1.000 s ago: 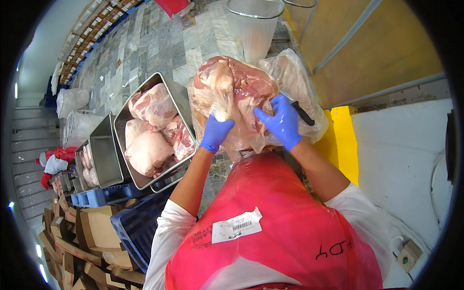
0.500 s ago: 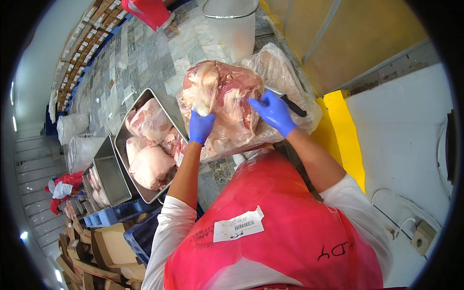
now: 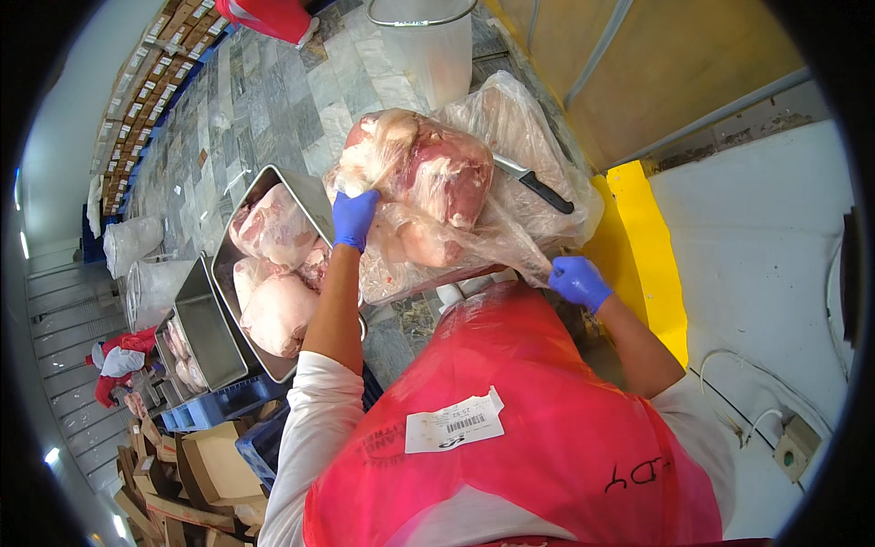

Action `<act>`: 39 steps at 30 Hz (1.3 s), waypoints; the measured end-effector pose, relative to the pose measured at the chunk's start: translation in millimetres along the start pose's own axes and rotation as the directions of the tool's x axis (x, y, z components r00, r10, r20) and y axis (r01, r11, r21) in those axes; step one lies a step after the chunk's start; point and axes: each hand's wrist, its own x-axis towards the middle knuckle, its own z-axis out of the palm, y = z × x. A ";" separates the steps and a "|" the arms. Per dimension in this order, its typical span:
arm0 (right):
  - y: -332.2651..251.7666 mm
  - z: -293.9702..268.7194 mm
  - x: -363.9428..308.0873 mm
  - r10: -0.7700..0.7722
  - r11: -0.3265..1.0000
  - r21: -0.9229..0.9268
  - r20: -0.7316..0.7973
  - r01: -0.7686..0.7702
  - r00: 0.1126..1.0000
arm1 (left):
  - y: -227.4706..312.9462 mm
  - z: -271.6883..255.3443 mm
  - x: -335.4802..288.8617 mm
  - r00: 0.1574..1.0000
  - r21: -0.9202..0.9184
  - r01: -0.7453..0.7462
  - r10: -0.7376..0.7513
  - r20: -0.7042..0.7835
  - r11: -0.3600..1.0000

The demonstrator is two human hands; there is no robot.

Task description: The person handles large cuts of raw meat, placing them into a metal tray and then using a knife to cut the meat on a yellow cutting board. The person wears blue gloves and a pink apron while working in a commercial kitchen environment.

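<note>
Right hand (image 3: 581,282): fingers clamped on film (image 3: 519,250); left hand's (image 3: 354,221) cannot be told. Draw steadily, clear of your knife (image 3: 536,184).

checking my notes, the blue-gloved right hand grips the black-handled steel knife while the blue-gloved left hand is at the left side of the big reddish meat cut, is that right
Not the knife: the head view shows the right hand gripping stretched clear plastic film; the knife lies untouched. The left hand is at the left side of the meat cut.
</note>
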 end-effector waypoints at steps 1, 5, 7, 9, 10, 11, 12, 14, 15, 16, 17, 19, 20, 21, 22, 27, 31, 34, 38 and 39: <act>-7.8 1.2 -0.5 -0.155 0.987 -0.043 -0.042 0.153 0.987 | 7.0 -0.4 -6.8 1.000 -0.004 -0.011 0.011 0.006 1.000; -70.2 -14.6 24.6 -0.619 0.741 -0.045 -0.435 0.670 0.654 | -3.0 -5.5 -13.7 0.990 0.063 -0.144 0.144 0.016 0.988; -100.2 -9.7 42.3 -0.370 0.706 0.494 -0.354 0.508 0.859 | -0.3 -5.4 -15.7 0.982 0.145 -0.188 0.186 0.032 0.971; -104.6 -3.8 61.0 -0.143 0.670 0.696 -0.221 0.259 0.965 | 20.2 -0.3 -34.8 0.987 0.236 -0.159 0.154 0.042 0.959; -98.9 7.0 77.6 -0.025 0.721 0.676 -0.196 0.154 0.980 | 16.6 0.7 -37.3 0.989 0.289 -0.146 0.140 0.042 0.946; -91.2 21.3 91.5 0.099 0.758 0.650 -0.179 0.043 0.979 | 15.6 2.6 -40.9 0.980 0.269 -0.198 0.188 0.062 0.943; -79.0 42.3 100.1 0.174 0.781 0.624 -0.236 0.011 0.956 | 14.0 3.8 -46.3 0.969 0.248 -0.248 0.236 0.078 0.937; -60.9 74.6 106.4 0.230 0.848 0.527 -0.256 -0.065 0.939 | 4.1 2.6 -53.5 0.911 0.186 -0.411 0.400 0.098 0.892; -56.8 81.6 106.6 0.222 0.888 0.447 -0.224 -0.103 0.949 | 6.8 3.8 -57.4 0.905 0.254 -0.425 0.414 0.100 0.869; -57.1 83.4 106.1 0.155 0.944 0.305 -0.081 -0.123 0.985 | 15.9 2.9 -63.9 0.900 0.323 -0.433 0.424 0.101 0.842; -61.2 81.2 102.4 0.113 0.981 0.153 0.070 -0.123 0.991 | 23.3 1.7 -70.4 0.895 0.386 -0.438 0.432 0.109 0.812; -94.3 77.6 98.8 -0.113 0.994 0.015 0.145 0.112 0.983 | 34.6 -2.7 -72.3 0.917 0.375 -0.398 0.370 0.147 0.837; -106.5 72.2 99.4 -0.219 0.972 -0.049 0.189 0.232 0.957 | 41.2 -4.4 -72.1 0.928 0.395 -0.372 0.334 0.164 0.840; -105.9 68.6 103.3 -0.316 0.933 -0.097 0.242 0.347 0.917 | 44.5 -5.3 -70.6 0.937 0.414 -0.348 0.298 0.181 0.841; -107.1 67.2 108.2 -0.409 0.876 -0.132 0.304 0.463 0.860 | 38.7 -7.7 -66.7 0.923 0.380 -0.385 0.347 0.166 0.841; -104.3 48.4 97.4 -0.449 0.893 0.135 0.301 0.429 0.841 | 15.9 -21.4 -69.0 0.860 0.343 -0.478 0.511 -0.008 0.809; -109.1 53.6 82.6 -0.283 0.912 0.381 0.310 0.154 0.908 | -15.6 -45.1 -115.8 0.829 0.301 -0.315 0.415 -0.375 0.900; -113.7 66.4 82.3 -0.323 0.897 0.417 0.388 0.149 0.863 | -146.3 -44.6 -148.8 0.932 -0.014 0.362 -0.363 -0.028 0.932; -143.1 100.8 85.2 -0.505 0.863 0.218 0.435 0.457 0.746 | -137.3 21.1 -185.5 0.480 -0.300 0.871 -0.540 0.691 0.390; -162.0 100.4 81.9 -0.488 0.866 0.156 0.464 0.475 0.739 | -150.1 42.3 -185.7 0.487 -0.404 0.873 -0.448 0.750 0.272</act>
